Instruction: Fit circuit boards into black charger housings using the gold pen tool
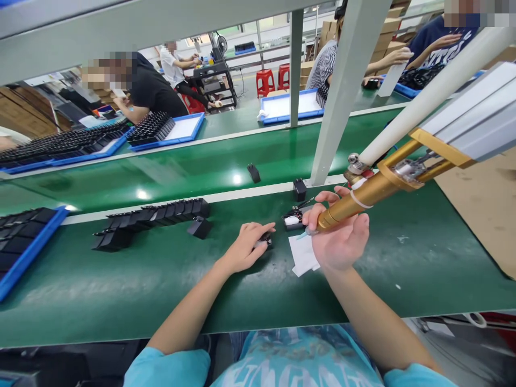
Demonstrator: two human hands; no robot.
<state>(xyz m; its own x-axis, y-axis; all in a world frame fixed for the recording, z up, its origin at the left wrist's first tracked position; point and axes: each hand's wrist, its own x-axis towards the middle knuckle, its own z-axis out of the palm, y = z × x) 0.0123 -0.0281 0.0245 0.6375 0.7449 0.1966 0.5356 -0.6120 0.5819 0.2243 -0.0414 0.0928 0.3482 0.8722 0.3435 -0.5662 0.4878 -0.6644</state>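
Note:
My left hand (pixel 245 248) rests on the green bench, its fingers closed about a small dark part (pixel 264 242), mostly hidden beneath them. My right hand (pixel 338 242) is palm up with fingers curled around the lower end of a gold-barrelled dispensing gun (pixel 350 207); its thumb stands apart. The gun's pale tapered nozzle (pixel 303 235) points down left over white paper (pixel 300 255). Just beyond it lies an open black housing (pixel 293 220) with wires and a white piece. An upright black adapter (pixel 299 189) stands behind that.
A row of black adapters (pixel 157 215) and a single adapter (pixel 199 228) lie to the left. A blue tray (pixel 34 252) holds more. A slanted white post (pixel 342 91) rises behind the bench. Cardboard (pixel 479 204) lies at right. Co-workers sit across the line; another adapter (pixel 253 173) lies there.

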